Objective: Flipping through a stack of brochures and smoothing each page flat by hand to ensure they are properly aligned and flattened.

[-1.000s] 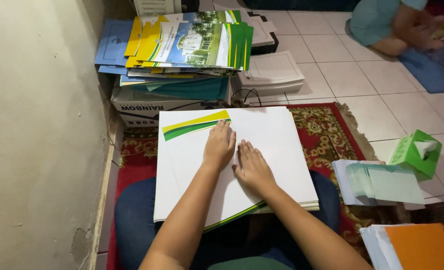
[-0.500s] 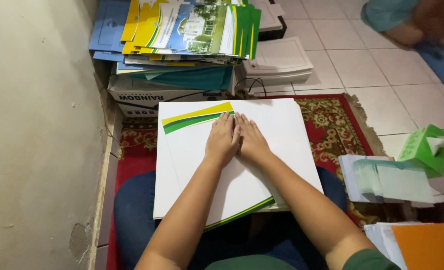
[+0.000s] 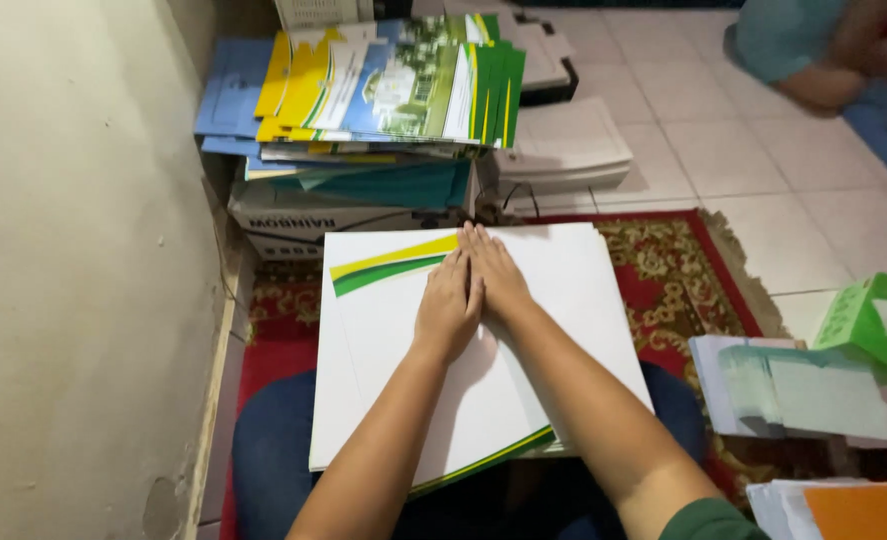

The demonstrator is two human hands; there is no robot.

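Hands [image 3: 474,290] farther up white sheet [image 3: 564,330], flat.

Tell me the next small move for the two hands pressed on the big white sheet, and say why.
Probably slide both palms outward along the top edge. The left hand and right hand lie flat, side by side, near the middle of the large white folded card sheet with a yellow and green stripe, so only the centre is being pressed; the corners are uncovered.

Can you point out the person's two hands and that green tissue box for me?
left hand [image 3: 448,312]: head view, back of hand.
right hand [image 3: 497,270]: head view, back of hand.
green tissue box [image 3: 864,325]: head view, its left side.
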